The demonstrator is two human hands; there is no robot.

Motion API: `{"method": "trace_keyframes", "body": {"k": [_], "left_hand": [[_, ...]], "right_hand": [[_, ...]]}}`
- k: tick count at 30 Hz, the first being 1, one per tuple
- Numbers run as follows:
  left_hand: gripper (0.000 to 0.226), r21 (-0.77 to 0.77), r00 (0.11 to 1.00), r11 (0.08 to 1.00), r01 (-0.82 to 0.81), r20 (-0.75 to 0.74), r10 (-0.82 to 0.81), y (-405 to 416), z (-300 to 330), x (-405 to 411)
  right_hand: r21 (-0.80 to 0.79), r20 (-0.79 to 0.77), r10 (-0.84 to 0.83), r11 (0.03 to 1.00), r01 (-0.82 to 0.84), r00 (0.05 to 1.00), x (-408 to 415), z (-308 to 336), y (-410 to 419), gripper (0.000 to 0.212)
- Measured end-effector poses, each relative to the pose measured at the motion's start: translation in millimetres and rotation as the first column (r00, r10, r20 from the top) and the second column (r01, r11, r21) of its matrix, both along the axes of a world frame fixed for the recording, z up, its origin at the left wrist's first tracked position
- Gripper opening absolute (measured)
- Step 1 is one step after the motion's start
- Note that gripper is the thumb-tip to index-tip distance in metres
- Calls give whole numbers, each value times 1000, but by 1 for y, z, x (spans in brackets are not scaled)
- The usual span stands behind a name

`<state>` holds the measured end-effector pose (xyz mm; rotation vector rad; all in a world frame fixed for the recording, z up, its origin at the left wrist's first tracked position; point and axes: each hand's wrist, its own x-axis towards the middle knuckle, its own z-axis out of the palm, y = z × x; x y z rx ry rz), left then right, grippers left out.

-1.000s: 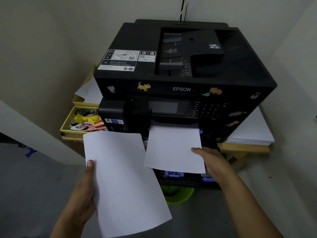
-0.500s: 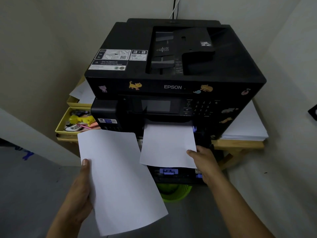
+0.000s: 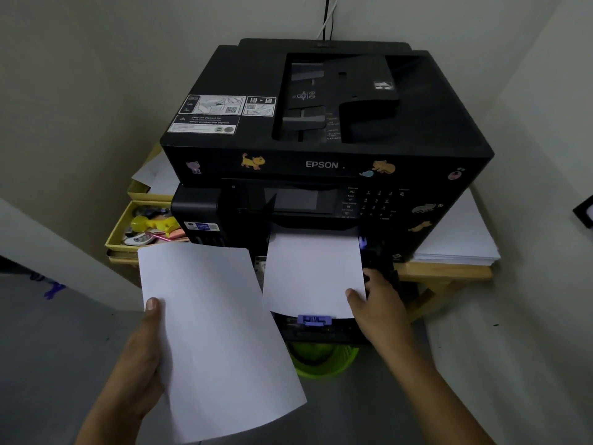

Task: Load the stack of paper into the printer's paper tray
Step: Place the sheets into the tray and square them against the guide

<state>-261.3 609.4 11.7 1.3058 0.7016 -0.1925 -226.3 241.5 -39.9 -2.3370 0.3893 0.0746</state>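
Plain walls closed a corner around the black printer [image 3: 327, 149] on its wooden worktop [image 3: 446, 271]. Left hand [image 3: 141, 358] gripped loose sheets [image 3: 215, 332] by their edge, in front of the printer. Right hand [image 3: 375, 303] pinched the paper stack [image 3: 313, 274] lying partly in the pulled-out paper tray [image 3: 321, 329]. Best slid in square, edges against the purple guide [image 3: 313, 319]. Spare paper [image 3: 455, 239] lay right of the printer; yellow box [image 3: 115, 236] left.
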Motion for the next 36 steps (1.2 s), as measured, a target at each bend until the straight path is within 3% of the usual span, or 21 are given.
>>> {"method": "trace_keyframes", "body": {"k": [3, 7, 10, 13, 16, 19, 22, 26, 30, 33, 36], "left_hand": [[60, 21, 1000, 1000, 2, 4, -2, 5, 1, -1], [58, 49, 1000, 999, -2, 18, 1, 11, 4, -1], [63, 70, 1000, 997, 10, 27, -12, 16, 5, -3], [61, 101, 1000, 995, 18, 20, -20, 18, 11, -4], [68, 100, 1000, 995, 3, 27, -6, 24, 17, -6], [82, 117, 1000, 993, 20, 20, -23, 35, 17, -8], [69, 138, 999, 989, 46, 18, -49, 39, 22, -9], [88, 153, 996, 986, 64, 44, -71, 40, 23, -11], [73, 134, 998, 990, 43, 42, -49, 43, 21, -11], [81, 126, 998, 991, 46, 36, -50, 45, 19, -10], [73, 103, 997, 992, 66, 22, -68, 48, 16, -7]], "right_hand": [[-227, 13, 69, 972, -64, 998, -7, -2, 3, 61], [-359, 19, 112, 928, -98, 994, -13, -1, 8, 59], [-352, 120, 156, 930, -105, 980, -14, -3, 13, 51], [-235, 218, 307, 938, -256, 926, -12, -2, 26, 42], [-191, 143, 505, 858, -477, 851, -8, 2, 43, 43], [-270, 26, 597, 776, -569, 802, -7, 0, 57, 48], [-354, -5, 598, 748, -561, 801, -7, 2, 64, 54], [-329, -41, 590, 754, -568, 806, -10, 5, 64, 64], [-331, 14, 565, 781, -529, 825, -24, 6, 62, 81], [-416, 147, 548, 789, -452, 823, -40, -5, 52, 78], [-479, 166, 527, 782, -398, 834, -49, -17, 38, 71]]}}
